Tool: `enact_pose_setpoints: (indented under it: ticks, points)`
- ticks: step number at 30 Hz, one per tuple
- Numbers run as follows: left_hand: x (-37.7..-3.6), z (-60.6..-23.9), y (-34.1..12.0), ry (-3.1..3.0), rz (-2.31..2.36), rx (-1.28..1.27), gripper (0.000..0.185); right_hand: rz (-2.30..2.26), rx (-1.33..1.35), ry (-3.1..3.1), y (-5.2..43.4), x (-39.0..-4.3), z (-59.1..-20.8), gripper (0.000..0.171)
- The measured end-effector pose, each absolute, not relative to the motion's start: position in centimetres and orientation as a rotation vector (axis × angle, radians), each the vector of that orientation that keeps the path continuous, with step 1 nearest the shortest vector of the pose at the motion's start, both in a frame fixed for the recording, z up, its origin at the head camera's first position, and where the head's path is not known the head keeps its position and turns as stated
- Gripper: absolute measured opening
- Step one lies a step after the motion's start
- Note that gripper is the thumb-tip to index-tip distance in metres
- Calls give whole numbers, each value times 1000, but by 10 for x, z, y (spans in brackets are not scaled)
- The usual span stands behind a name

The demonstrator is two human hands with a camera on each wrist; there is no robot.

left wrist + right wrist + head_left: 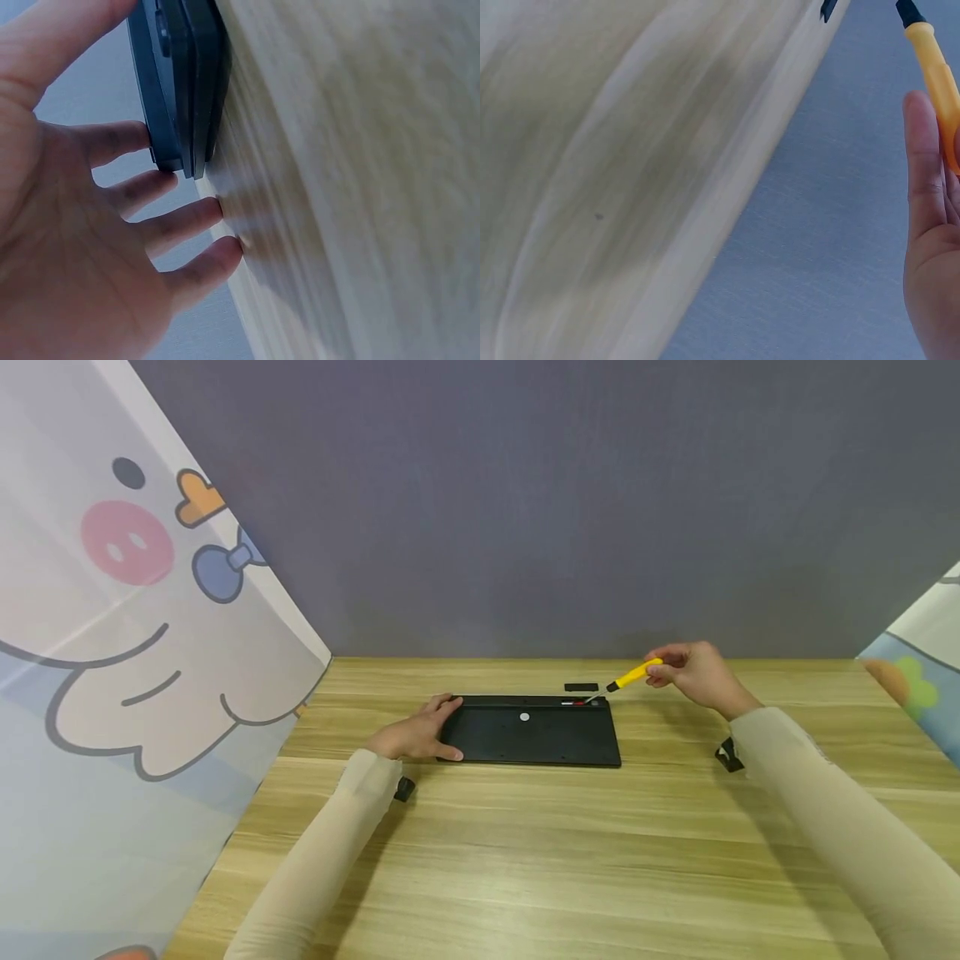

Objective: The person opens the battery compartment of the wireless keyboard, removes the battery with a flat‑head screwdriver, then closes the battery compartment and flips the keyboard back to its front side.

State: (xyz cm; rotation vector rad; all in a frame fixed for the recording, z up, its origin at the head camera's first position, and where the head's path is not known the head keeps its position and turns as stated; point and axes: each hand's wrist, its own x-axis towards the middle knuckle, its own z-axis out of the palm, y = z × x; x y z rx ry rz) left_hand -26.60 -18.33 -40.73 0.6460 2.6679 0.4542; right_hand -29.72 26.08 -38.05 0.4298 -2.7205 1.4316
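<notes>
A black keyboard (pixel 536 732) lies face down on the wooden table (pixel 525 843), with an opened battery bay at its far right corner. My left hand (pixel 417 733) rests on its left end, fingers spread along the edge (pixel 184 90). My right hand (pixel 693 672) grips a yellow-handled screwdriver (pixel 633 676), whose tip points down at the bay. The screwdriver handle (pixel 937 71) shows beside the fingers in the right wrist view. A small black cover (pixel 581 687) lies just behind the keyboard.
A grey wall (pixel 525 502) stands behind the table. Cartoon-printed curtains hang at the left (pixel 127 610) and at the right (pixel 922 668). Both forearms wear beige sleeves with black wrist mounts (pixel 729 755).
</notes>
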Motion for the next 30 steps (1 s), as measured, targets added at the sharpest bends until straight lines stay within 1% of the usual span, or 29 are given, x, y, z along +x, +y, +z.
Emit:
enact_pose_setpoints:
  ticks: [10, 30]
  points:
    - [-266, -406, -183, 2672, 433, 656, 97, 1512, 377, -2731, 266, -299, -389, 25]
    - [-265, -404, -181, 2673, 374, 664, 95, 1583, 345, -2749, 272, -301, -396, 27]
